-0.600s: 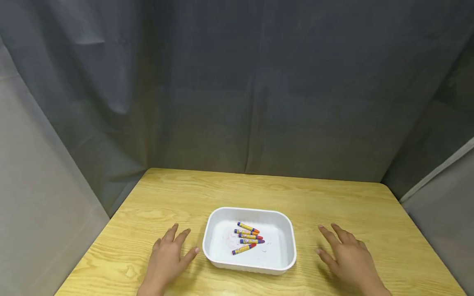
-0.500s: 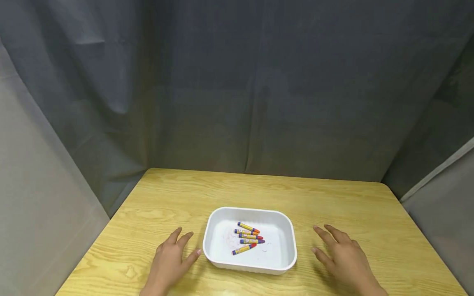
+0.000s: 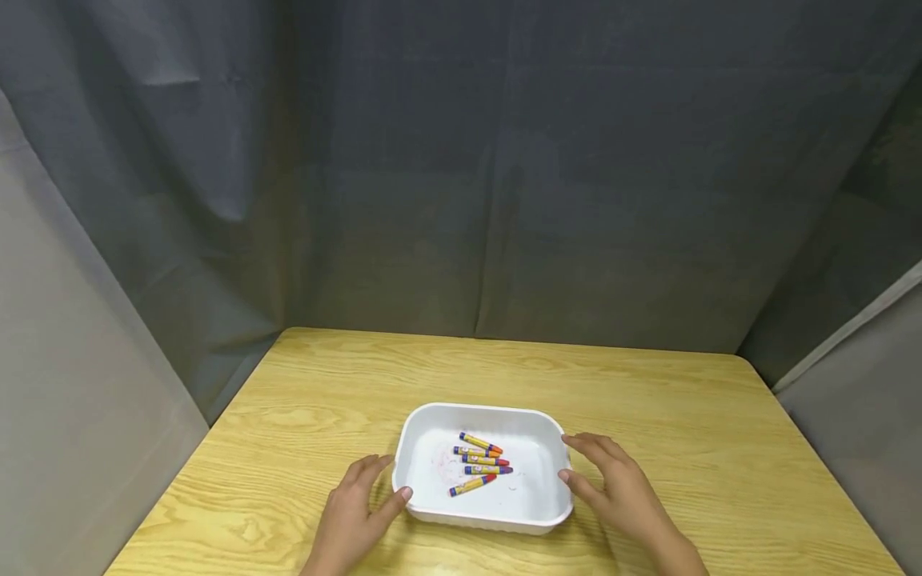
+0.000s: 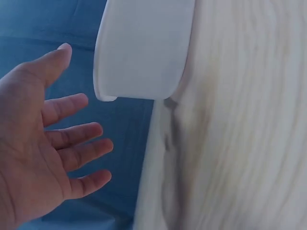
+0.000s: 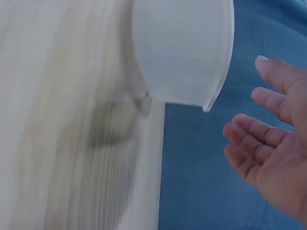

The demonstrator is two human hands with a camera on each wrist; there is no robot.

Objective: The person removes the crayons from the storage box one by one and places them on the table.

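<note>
A white rectangular tray (image 3: 483, 410) sits on the wooden table (image 3: 648, 384) and holds several crayons (image 3: 481, 464) with yellow and blue wrappers. My left hand (image 3: 378, 484) is at the tray's left side, fingers relaxed, thumb tip by the near-left rim. My right hand (image 3: 587, 468) is at the tray's right side, fingers spread along the rim. In the left wrist view the left hand (image 4: 57, 110) is spread beside the tray wall (image 4: 144, 48). The right wrist view shows the right hand (image 5: 268, 134) spread beside the tray wall (image 5: 182, 52). I cannot tell whether either hand touches the tray.
Grey cloth (image 3: 461, 160) hangs behind the table and along both sides. Bare table top lies beyond the tray and to its left and right. The table's front edge is just below my wrists.
Both hands have moved inward from the bare table, the left one rightward and the right one leftward, and now flank the tray. The tray and crayons have not moved.
</note>
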